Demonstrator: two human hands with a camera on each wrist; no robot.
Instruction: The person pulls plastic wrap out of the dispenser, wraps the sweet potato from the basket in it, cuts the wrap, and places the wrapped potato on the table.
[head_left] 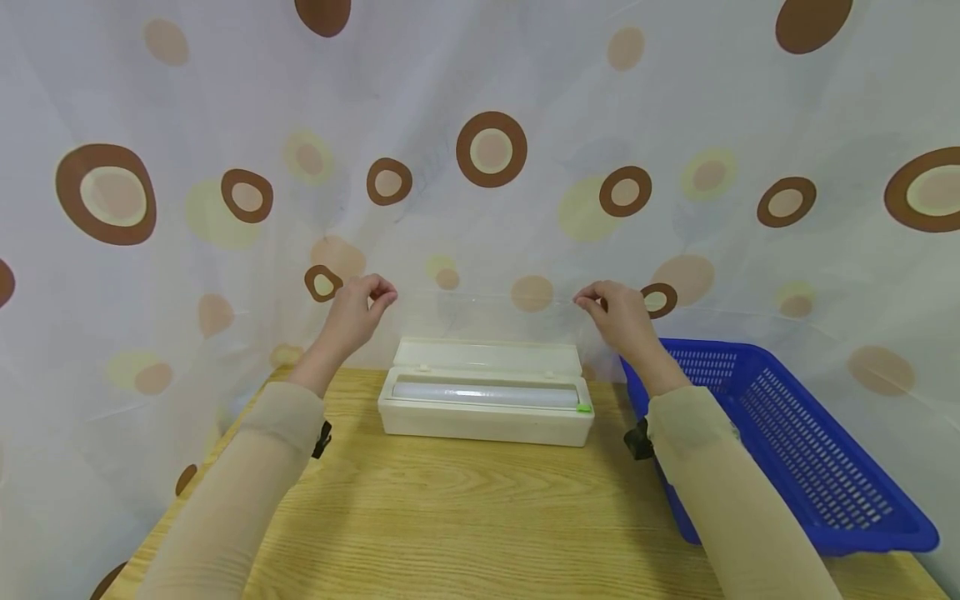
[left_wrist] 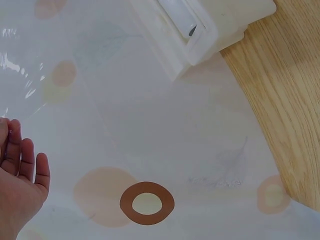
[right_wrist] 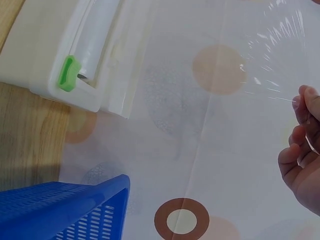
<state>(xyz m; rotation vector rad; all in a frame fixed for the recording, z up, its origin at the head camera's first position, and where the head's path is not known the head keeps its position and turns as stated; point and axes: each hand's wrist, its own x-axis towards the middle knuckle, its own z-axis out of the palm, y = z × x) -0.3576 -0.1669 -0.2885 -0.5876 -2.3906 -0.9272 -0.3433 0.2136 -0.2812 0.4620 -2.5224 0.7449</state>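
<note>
A sheet of clear plastic wrap (head_left: 483, 297), (right_wrist: 272, 50) is stretched between both hands, in front of the curtain. My left hand (head_left: 354, 315), (left_wrist: 22, 175) pinches one end between thumb and forefinger. At the other end, my right hand (head_left: 621, 318), (right_wrist: 305, 145) pinches the wrap the same way. Below and between the hands stands a white wrap dispenser (head_left: 486, 427) on the table, its lid (head_left: 487, 357) tipped back. Inside it lies a wrap roll (head_left: 480, 393), with a green slide cutter (head_left: 583, 408) at the right end. Most of the wrap's outline is too transparent to trace.
A blue plastic basket (head_left: 757, 442) stands on the right of the wooden table (head_left: 450, 517), partly behind my right forearm. Behind the table hangs a pale curtain (head_left: 540, 75) with brown and beige circles, close to the dispenser's back.
</note>
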